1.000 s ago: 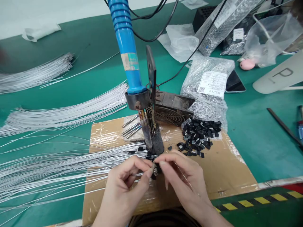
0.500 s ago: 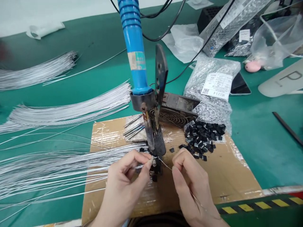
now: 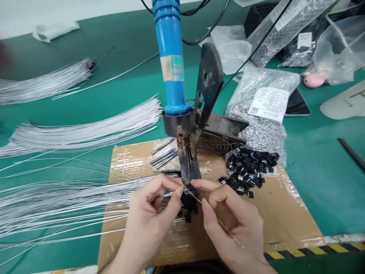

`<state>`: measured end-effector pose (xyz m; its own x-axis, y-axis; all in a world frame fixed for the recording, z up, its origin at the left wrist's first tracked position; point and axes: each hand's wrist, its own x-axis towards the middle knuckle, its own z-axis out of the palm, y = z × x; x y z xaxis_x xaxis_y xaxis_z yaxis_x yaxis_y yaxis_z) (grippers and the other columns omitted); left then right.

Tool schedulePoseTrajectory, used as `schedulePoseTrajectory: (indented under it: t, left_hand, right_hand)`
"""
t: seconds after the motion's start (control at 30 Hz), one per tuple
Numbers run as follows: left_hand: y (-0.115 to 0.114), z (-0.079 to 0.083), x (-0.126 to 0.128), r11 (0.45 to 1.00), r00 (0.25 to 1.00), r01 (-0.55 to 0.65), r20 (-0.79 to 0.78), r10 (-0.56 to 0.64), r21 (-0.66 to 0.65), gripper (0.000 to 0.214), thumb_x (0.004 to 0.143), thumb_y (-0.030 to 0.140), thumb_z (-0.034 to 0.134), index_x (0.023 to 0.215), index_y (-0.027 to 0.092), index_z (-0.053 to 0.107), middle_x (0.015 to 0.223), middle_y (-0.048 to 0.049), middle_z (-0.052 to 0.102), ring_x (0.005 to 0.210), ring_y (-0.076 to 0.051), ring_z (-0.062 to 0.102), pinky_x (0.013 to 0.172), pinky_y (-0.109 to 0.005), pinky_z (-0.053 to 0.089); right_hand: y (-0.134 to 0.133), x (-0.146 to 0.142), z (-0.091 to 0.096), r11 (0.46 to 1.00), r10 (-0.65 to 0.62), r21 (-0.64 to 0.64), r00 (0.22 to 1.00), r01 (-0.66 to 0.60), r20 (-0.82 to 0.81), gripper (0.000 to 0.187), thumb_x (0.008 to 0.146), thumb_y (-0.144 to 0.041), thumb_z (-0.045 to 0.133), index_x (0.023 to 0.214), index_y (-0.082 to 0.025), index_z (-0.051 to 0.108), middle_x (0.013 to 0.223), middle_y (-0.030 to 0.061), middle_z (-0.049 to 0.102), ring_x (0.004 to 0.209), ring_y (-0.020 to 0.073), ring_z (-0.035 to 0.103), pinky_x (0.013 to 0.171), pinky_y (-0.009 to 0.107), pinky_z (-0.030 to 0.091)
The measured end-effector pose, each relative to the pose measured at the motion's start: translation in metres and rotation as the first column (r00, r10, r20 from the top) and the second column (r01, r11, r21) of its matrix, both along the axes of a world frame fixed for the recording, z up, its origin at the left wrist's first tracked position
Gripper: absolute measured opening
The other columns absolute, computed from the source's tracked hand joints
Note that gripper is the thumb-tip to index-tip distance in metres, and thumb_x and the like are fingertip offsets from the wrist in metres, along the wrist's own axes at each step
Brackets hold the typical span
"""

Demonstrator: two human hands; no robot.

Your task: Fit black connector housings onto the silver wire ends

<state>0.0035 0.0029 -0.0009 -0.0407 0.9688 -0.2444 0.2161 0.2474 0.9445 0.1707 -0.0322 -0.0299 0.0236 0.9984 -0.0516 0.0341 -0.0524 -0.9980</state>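
Observation:
A blue-handled soldering iron (image 3: pixel 172 64) stands tip-down in a metal holder (image 3: pixel 209 82) over a taped cardboard sheet (image 3: pixel 273 213). My left hand (image 3: pixel 152 213) pinches a thin white wire end with a small piece right below the iron's tip (image 3: pixel 184 179). My right hand (image 3: pixel 228 224) pinches a thin strand of solder wire (image 3: pixel 196 198) that runs up to the same spot. Small black parts (image 3: pixel 189 205) lie between the two hands. A fan of white wires (image 3: pixel 57 205) stretches left from my left hand.
A heap of black parts (image 3: pixel 251 167) lies right of the iron, in front of a silver labelled bag (image 3: pixel 261 110). More wire bundles (image 3: pixel 85 131) lie on the green table (image 3: pixel 319 171). Bags, a phone (image 3: pixel 296 104) and cables sit at the back right. A yellow-black striped edge (image 3: pixel 313 251) runs along the front.
My right hand drew away to the right with the strand, then came back toward the iron's tip. The left hand has stayed pinched at the tip. The view has shifted slightly.

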Motion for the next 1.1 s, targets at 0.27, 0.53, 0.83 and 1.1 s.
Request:
schedulePoseTrajectory:
  t: [0.27, 0.53, 0.83, 1.1]
  left_hand:
    - [0.0019, 0.0026, -0.0006, 0.999, 1.000, 0.004, -0.005, -0.004, 0.042, 0.016, 0.088, 0.011, 0.074, 0.076, 0.020, 0.070, 0.072, 0.0042, 0.067, 0.064, -0.009, 0.065, 0.058, -0.013, 0.048]
    - [0.0023, 0.0022, -0.0011, 0.998, 1.000, 0.005, 0.001, -0.005, 0.066, 0.017, 0.088, 0.009, 0.074, 0.077, 0.021, 0.072, 0.075, 0.0045, 0.070, 0.068, -0.008, 0.067, 0.062, -0.010, 0.050]
    - [0.0009, 0.0018, -0.0037, 0.996, 1.000, 0.006, -0.012, -0.005, 0.088, 0.017, 0.087, 0.008, 0.075, 0.077, 0.021, 0.072, 0.076, 0.0024, 0.072, 0.067, -0.010, 0.068, 0.061, -0.013, 0.052]
    - [0.0015, 0.0023, -0.0014, 0.997, 1.000, 0.004, 0.008, -0.004, 0.079, 0.018, 0.089, 0.007, 0.073, 0.078, 0.022, 0.073, 0.079, 0.0041, 0.072, 0.070, -0.007, 0.069, 0.065, -0.009, 0.051]
  right_hand:
    - [0.0026, -0.0008, 0.0013, 1.000, -0.002, -0.006, 1.000, 0.002, -0.008, 0.022, 0.097, -0.015, 0.063, 0.079, -0.024, 0.057, 0.128, 0.0107, 0.078, 0.102, 0.0238, 0.079, 0.093, 0.036, 0.059]
    - [0.0043, -0.0018, 0.0032, 1.000, -0.013, 0.014, 1.000, 0.013, -0.028, 0.021, 0.097, -0.014, 0.064, 0.079, -0.024, 0.058, 0.127, 0.0090, 0.079, 0.099, 0.0225, 0.080, 0.092, 0.034, 0.060]
    - [0.0050, -0.0032, 0.0056, 0.999, -0.030, 0.028, 0.999, 0.031, -0.033, 0.022, 0.096, -0.015, 0.065, 0.077, -0.024, 0.058, 0.126, 0.0106, 0.080, 0.103, 0.0242, 0.080, 0.093, 0.035, 0.061]
    - [0.0042, -0.0022, 0.0039, 0.999, -0.025, 0.023, 0.999, 0.025, -0.033, 0.021, 0.096, -0.014, 0.064, 0.079, -0.024, 0.058, 0.127, 0.0090, 0.080, 0.103, 0.0230, 0.080, 0.090, 0.031, 0.060]
